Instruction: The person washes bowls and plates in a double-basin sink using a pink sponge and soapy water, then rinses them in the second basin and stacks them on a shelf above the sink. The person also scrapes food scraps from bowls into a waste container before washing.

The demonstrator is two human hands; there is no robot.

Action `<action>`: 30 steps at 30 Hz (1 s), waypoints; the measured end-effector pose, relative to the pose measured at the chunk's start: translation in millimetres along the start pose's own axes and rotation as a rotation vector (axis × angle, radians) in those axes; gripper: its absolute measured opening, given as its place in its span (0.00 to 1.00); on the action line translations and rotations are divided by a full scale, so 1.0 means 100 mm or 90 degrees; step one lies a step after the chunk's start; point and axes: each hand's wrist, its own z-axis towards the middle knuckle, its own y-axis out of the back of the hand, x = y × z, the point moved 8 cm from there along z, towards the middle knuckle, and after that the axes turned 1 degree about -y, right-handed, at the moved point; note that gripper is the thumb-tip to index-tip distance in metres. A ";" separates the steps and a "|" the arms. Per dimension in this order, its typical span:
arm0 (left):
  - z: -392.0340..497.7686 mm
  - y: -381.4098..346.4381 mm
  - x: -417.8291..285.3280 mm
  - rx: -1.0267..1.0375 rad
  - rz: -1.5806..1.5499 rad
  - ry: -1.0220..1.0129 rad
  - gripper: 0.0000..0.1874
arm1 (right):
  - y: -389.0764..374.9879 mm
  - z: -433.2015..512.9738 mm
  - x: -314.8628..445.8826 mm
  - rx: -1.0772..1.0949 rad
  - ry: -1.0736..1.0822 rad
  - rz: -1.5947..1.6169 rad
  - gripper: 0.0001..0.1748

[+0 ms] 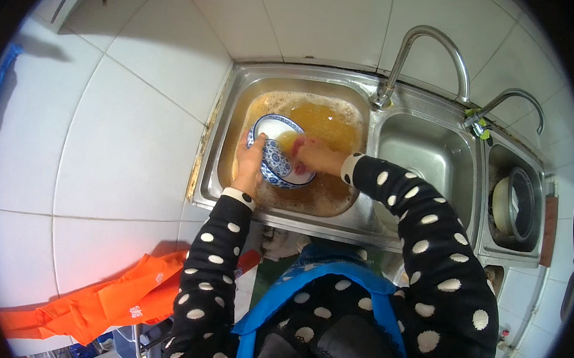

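My left hand point(249, 159) grips blue-and-white patterned bowls at their left side, with the thumb over the rim. The upper bowl point(273, 126) is tilted and shows its white inside. Just below it a second bowl point(279, 179) overlaps the first; how they touch is partly hidden. In my right hand point(321, 156) is a blurred yellow and pinkish-red scrubber point(287, 140), pressed against the bowls. Both hands are over the left sink basin point(232, 125), which holds brownish, foamy water point(326, 117).
A middle steel basin point(429, 139) adjoins on the right. Tall faucet point(434, 32) and smaller faucet point(515, 95) rise behind. The right basin holds a round container point(517, 205). Orange fabric point(108, 301) lies at lower left. White tiled walls point(131, 118) border the sink.
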 end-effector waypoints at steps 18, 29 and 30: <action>-0.03 -0.13 0.11 0.077 -0.076 -0.010 0.23 | 0.00 0.27 0.35 0.037 -0.283 0.876 0.09; -0.23 -0.22 0.19 0.116 -0.039 -0.007 0.21 | 0.33 0.17 -0.47 -0.184 -0.270 0.170 0.07; -0.22 -0.26 0.19 0.125 -0.025 -0.013 0.21 | 0.28 0.25 -0.54 -0.218 -0.365 0.411 0.07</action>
